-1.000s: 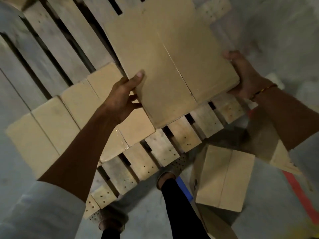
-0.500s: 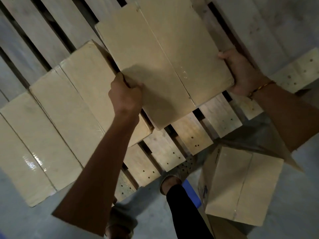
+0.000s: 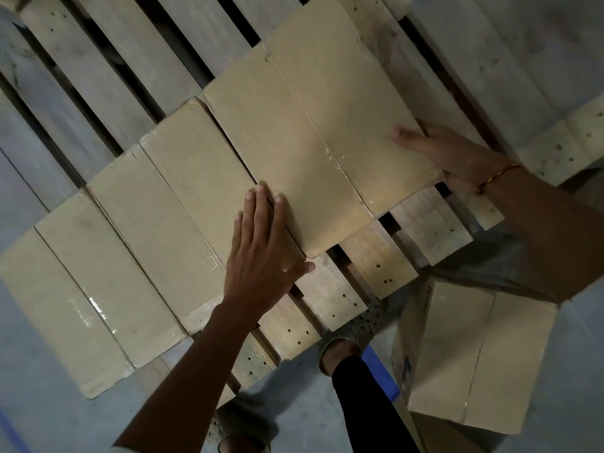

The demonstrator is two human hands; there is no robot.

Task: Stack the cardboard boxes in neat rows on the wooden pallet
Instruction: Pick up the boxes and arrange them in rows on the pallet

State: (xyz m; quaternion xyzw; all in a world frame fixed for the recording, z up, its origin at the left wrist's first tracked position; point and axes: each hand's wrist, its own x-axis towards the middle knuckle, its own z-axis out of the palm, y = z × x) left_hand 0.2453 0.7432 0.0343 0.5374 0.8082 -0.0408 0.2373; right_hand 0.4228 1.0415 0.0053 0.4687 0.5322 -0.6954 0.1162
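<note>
Two boxes (image 3: 108, 273) are already sitting side by side along the pallet (image 3: 108, 76) edge, tape seams glossy. My left hand (image 3: 261, 256) is lying flat, fingers straight, across the joint between the row and the new box (image 3: 313, 142), apparently levelling tops. The new box is resting on the rough nailed slats, plain matte cardboard. My right hand (image 3: 457, 155) is gripping its right corner, thumb on top. Another box (image 3: 467, 361) is waiting on the floor (image 3: 39, 403).
</note>
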